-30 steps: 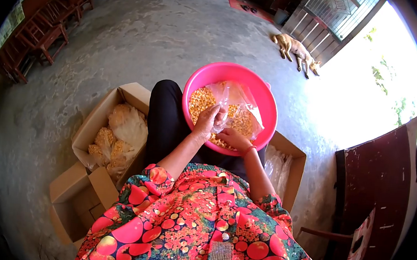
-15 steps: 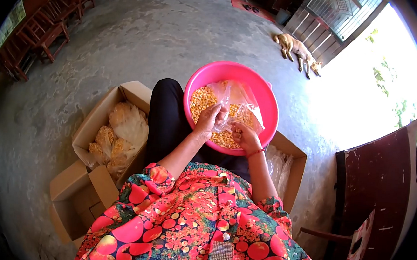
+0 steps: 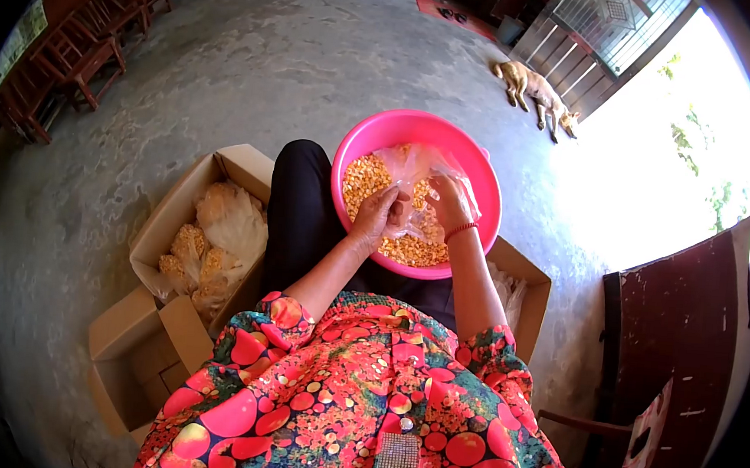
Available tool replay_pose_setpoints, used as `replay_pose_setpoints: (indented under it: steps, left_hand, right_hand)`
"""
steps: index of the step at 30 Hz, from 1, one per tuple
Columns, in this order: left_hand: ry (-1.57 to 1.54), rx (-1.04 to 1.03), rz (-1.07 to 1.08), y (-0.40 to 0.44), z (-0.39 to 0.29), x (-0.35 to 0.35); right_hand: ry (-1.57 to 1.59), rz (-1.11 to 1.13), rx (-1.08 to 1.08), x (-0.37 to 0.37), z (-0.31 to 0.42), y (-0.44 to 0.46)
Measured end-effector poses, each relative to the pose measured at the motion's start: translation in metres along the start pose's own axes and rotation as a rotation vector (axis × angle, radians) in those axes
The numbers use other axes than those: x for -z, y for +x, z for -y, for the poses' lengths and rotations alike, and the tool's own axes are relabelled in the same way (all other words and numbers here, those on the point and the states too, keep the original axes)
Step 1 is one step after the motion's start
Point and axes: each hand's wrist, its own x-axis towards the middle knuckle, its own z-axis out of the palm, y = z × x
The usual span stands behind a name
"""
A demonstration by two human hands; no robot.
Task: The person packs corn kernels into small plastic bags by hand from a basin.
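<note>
A pink basin [image 3: 489, 194] rests at my lap with yellow corn kernels [image 3: 364, 179] in it. Over the kernels lies a clear plastic bag [image 3: 409, 160]. My left hand [image 3: 382, 212] pinches the bag's edge, its fingers closed above the middle of the basin. To the right, my right hand [image 3: 449, 201] is over the bag inside the basin, its fingers curved and partly apart; whether they grip the plastic cannot be made out.
At the left stand a cardboard box [image 3: 166, 211] with filled plastic bags [image 3: 216, 266] and another open box [image 3: 122, 373]. A box [image 3: 533, 306] with clear bags stands right. A dog [image 3: 533, 90] lies near the doorway; chairs [image 3: 78, 65] line the far left wall.
My right hand has moved up from the kernels at the basin's near side to the bag's right part. My left hand has kept its pinch in nearly the same place.
</note>
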Motion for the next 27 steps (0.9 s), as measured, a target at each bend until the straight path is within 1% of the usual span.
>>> replay_pose_setpoints:
  steps: [1,2,4,5,6,7,8,9,11,12,13,15,16,17,19,20,22,23,25,27]
  left_hand:
    - [-0.002,0.007,-0.002,0.001,0.001,0.001]
    - [-0.004,0.013,-0.004,0.001,0.001,0.001]
    - [-0.02,0.014,-0.038,-0.002,-0.003,-0.004]
    - [-0.033,0.016,-0.068,-0.004,-0.005,-0.007]
    - [-0.033,0.017,-0.068,-0.003,-0.004,-0.006]
    - [-0.089,0.01,-0.012,-0.002,-0.003,-0.005]
    - [-0.145,0.004,0.046,-0.001,-0.002,-0.003]
    - [-0.142,0.005,0.047,0.0,0.0,-0.002]
    - [-0.084,-0.028,-0.02,0.003,0.005,0.0]
    - [-0.083,-0.025,-0.019,0.003,0.005,0.0]
    - [-0.079,-0.016,-0.016,0.002,0.004,0.0]
    - [-0.073,-0.007,-0.015,0.001,0.003,0.0]
    - [-0.107,-0.005,-0.004,0.001,0.003,-0.001]
    - [-0.141,-0.003,0.006,0.001,0.002,-0.002]
    - [-0.133,-0.009,0.005,0.0,0.001,-0.003]
    - [-0.125,-0.016,0.005,0.0,0.0,-0.003]
    - [-0.115,-0.01,-0.001,0.0,0.001,-0.002]
    - [-0.104,-0.003,-0.009,0.0,0.001,-0.002]
    - [-0.099,-0.006,-0.008,0.002,0.003,-0.001]
    - [-0.093,-0.008,-0.007,0.003,0.004,0.001]
  right_hand:
    - [0.448,-0.106,-0.302,-0.004,0.018,-0.007]
    - [0.446,-0.104,-0.302,-0.002,0.019,-0.011]
    - [0.587,0.074,-0.492,0.004,0.018,-0.023]
    - [0.587,0.074,-0.494,0.006,0.017,-0.031]
    - [0.506,0.21,-0.52,0.009,0.016,-0.04]
    - [0.423,0.345,-0.542,0.01,0.014,-0.048]
    - [0.333,0.449,-0.525,0.009,0.012,-0.055]
    - [0.336,0.448,-0.524,0.006,0.012,-0.063]
    - [-0.029,0.546,-0.479,-0.004,0.012,-0.075]
    - [-0.118,0.611,-0.477,-0.008,0.011,-0.076]
    - [-0.116,0.61,-0.477,-0.012,0.008,-0.076]
    - [-0.464,0.591,-0.138,-0.019,-0.007,-0.073]
    - [-0.513,0.548,-0.059,-0.023,-0.018,-0.07]
    - [-0.513,0.548,-0.059,-0.024,-0.028,-0.07]
    - [-0.623,0.385,0.237,-0.029,-0.032,-0.071]
    - [-0.622,0.385,0.237,-0.032,-0.034,-0.071]
    - [-0.805,0.503,0.182,-0.036,-0.031,-0.071]
    - [-0.804,0.503,0.182,-0.036,-0.029,-0.071]
    - [-0.727,0.634,0.059,-0.036,-0.006,-0.071]
    - [-0.72,0.65,0.018,-0.037,-0.013,-0.071]
